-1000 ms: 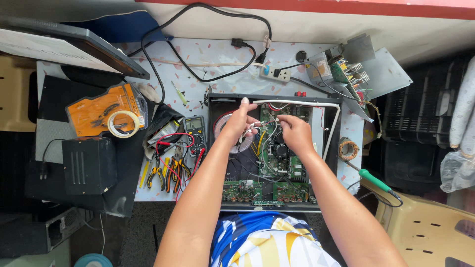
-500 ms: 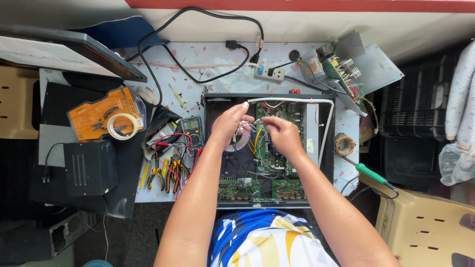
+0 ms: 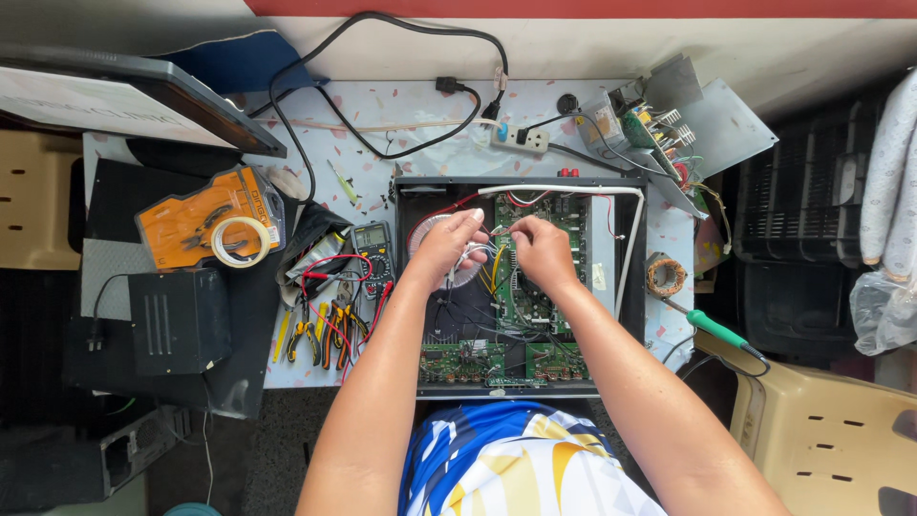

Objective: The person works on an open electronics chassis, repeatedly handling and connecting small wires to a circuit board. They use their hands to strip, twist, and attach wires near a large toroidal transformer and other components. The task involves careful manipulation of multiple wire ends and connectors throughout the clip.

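Head view: left hand [image 3: 447, 250] and right hand [image 3: 540, 250] pinch thin, limp wires [image 3: 489, 250] at chassis [image 3: 411, 287] twelve o'clock; grip insulation, judged fragile.

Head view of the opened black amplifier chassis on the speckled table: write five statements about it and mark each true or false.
1. Both hands, left hand and right hand, are inside the open black metal chassis. True.
2. The green-handled screwdriver lies left of the chassis. False: it lies to its right, near the beige plastic chair.
3. A grey handheld multimeter with red leads sits just left of the chassis. True.
4. The roll of pale tape rests on the green circuit board. False: it rests on the orange tool case at the left.
5. The white power strip lies beyond the chassis, on the white speckled table. True.
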